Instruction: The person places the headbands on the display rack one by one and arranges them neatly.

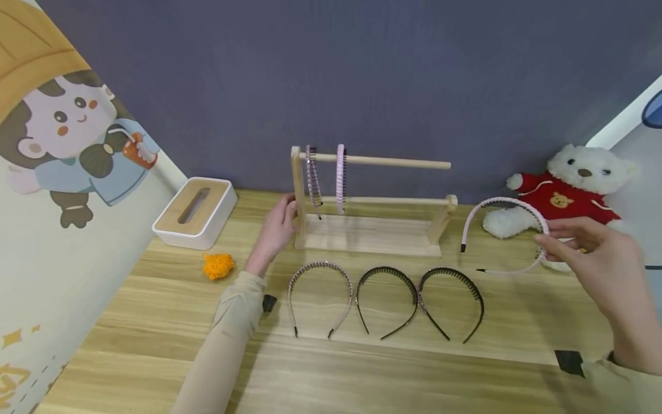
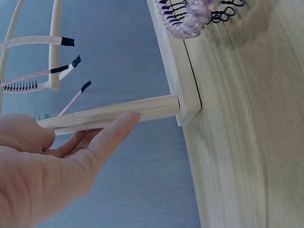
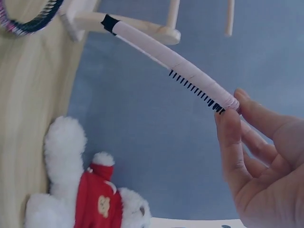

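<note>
My right hand (image 1: 595, 259) pinches a pale pink headband (image 1: 504, 201) between thumb and fingertips, holding it up right of the wooden display rack (image 1: 367, 233). Black comb teeth line its inner side in the right wrist view. With my left hand (image 1: 276, 230) I hold the rack's left post (image 2: 114, 111), the index finger lying along the wood. Two headbands hang at the left of the upper bar: a dark-toothed beaded headband (image 1: 312, 175) and a pink headband (image 1: 340, 178). In front lie a pink beaded headband (image 1: 320, 264) and two black headbands (image 1: 388, 269).
A white tissue box (image 1: 193, 213) with a wooden lid stands at the left, an orange fuzzy ball (image 1: 218, 266) before it. Behind my right hand sits a white teddy bear (image 1: 584, 172) in a red sweater. The dark wall (image 1: 362, 75) rises behind the rack.
</note>
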`<action>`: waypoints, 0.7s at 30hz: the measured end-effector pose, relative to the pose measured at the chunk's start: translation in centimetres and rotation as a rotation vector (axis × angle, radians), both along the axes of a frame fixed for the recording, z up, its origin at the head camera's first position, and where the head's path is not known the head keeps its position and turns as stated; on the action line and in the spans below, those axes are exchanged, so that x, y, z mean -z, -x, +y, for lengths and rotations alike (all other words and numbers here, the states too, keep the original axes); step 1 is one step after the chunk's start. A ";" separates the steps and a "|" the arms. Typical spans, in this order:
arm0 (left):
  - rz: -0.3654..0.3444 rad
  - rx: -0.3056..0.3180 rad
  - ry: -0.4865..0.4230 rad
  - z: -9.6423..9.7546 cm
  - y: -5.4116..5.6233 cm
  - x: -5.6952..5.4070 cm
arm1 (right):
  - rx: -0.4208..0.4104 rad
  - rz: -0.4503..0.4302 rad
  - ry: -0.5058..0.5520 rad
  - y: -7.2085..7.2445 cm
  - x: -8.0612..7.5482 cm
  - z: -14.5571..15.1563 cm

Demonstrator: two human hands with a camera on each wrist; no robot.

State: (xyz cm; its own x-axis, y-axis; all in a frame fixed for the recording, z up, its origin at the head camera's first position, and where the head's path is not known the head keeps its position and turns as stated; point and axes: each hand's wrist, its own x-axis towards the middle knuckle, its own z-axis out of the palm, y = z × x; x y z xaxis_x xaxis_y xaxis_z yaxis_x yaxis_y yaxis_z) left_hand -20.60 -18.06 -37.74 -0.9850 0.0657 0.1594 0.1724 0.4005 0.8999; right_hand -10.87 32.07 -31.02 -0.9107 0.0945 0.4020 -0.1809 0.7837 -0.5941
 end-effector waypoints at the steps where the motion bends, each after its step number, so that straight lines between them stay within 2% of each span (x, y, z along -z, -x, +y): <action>1: 0.002 -0.001 0.001 0.0 0.0 0.0 | -0.003 0.008 0.013 0.0 -0.2 -0.2; 21: 0.003 0.001 0.008 0.1 -0.2 -0.2 | 0.015 0.050 0.142 1.0 -2.8 -3.4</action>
State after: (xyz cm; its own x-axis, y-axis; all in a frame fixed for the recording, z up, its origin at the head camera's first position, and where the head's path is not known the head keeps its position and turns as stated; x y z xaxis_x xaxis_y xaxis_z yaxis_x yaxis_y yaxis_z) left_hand -20.42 -18.01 -37.54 -0.9846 0.0676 0.1614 0.1749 0.4078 0.8962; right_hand -11.86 28.68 -28.17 -0.8878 0.1676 0.4287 -0.2019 0.6953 -0.6898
